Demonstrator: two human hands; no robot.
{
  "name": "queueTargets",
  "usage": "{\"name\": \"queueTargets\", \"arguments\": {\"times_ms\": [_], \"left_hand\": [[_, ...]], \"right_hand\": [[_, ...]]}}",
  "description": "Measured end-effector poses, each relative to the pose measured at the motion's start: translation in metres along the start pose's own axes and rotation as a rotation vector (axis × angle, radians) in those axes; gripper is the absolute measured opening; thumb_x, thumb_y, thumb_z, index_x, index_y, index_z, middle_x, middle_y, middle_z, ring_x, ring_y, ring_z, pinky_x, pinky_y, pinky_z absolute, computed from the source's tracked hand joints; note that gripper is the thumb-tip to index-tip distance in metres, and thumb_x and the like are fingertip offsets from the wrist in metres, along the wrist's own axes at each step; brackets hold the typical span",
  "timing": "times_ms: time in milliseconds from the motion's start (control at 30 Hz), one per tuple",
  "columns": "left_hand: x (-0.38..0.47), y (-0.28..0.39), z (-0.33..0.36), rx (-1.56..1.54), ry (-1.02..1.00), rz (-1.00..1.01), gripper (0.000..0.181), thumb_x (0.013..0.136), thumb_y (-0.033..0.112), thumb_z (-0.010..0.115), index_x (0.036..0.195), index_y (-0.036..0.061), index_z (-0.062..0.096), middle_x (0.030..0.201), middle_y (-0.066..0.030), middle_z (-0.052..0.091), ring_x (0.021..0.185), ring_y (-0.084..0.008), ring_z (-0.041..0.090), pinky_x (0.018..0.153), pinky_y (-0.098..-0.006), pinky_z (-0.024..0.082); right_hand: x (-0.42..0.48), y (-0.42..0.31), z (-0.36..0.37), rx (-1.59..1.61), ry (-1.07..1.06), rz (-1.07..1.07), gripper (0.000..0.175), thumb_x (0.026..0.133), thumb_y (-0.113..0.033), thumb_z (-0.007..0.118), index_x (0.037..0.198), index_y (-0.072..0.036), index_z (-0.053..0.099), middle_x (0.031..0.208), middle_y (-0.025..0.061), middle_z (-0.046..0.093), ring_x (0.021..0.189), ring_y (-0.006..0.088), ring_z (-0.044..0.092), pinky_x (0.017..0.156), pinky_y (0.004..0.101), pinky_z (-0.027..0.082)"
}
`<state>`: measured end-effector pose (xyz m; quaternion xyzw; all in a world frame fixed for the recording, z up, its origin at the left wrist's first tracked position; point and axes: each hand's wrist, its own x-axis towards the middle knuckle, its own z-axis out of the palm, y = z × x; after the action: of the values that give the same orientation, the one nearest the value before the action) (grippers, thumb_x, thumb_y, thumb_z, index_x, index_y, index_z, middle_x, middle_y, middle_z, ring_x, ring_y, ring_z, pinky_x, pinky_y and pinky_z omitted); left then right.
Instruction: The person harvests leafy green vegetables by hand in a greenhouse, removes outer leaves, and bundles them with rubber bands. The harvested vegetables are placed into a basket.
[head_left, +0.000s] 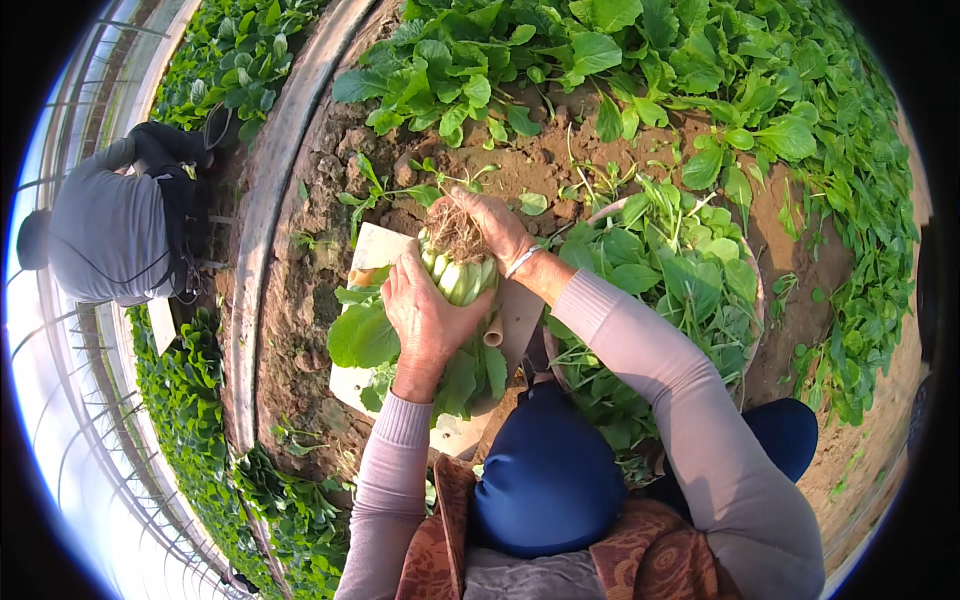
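Note:
A bunch of leafy greens (457, 282) with pale, thick stalks lies between my hands, its roots (453, 231) pointing away from me. My left hand (429, 309) wraps around the stalks from the near left. At the root end, my right hand (496, 223) grips the bunch from the far right side. Under it is a pale board stand (376, 246), partly covered by the leaves. Short tan round pegs or tubes (493, 331) stick out on either side of the bunch. Green leaves (365, 335) hang over the stand towards me.
At my right, a round pinkish tub (757, 289) is heaped with loose greens (660, 262). Growing leafy plants (600, 52) fill the bed ahead. A pale border strip (259, 225) runs along the left, beyond which another person (112, 225) bends over. My blue-clad knee (551, 472) is close below.

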<state>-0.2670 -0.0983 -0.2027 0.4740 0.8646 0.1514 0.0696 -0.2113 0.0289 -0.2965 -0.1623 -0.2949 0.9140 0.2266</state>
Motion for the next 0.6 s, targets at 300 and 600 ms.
{"name": "queueTargets", "arguments": {"times_ms": [300, 600], "left_hand": [[0.004, 0.004, 0.007, 0.145, -0.107, 0.054, 0.095, 0.056, 0.041, 0.082, 0.128, -0.0034, 0.037, 0.111, -0.0197, 0.055, 0.107, -0.0350, 0.052, 0.092, -0.0461, 0.038], [0.005, 0.004, 0.005, 0.095, -0.169, -0.018, 0.105, 0.056, 0.043, 0.083, 0.134, -0.0060, 0.033, 0.121, -0.0232, 0.052, 0.114, -0.0355, 0.050, 0.099, -0.0449, 0.036]], "right_hand": [[0.006, 0.006, -0.021, -0.177, -0.134, 0.123, 0.030, 0.092, -0.023, 0.061, 0.111, 0.000, 0.066, 0.106, 0.0028, 0.066, 0.093, 0.0104, 0.060, 0.083, 0.0253, 0.049], [0.018, 0.019, -0.028, -0.291, -0.133, 0.067, 0.025, 0.093, -0.020, 0.061, 0.102, 0.003, 0.068, 0.097, 0.0055, 0.069, 0.086, 0.0110, 0.062, 0.077, 0.0241, 0.050]]}}
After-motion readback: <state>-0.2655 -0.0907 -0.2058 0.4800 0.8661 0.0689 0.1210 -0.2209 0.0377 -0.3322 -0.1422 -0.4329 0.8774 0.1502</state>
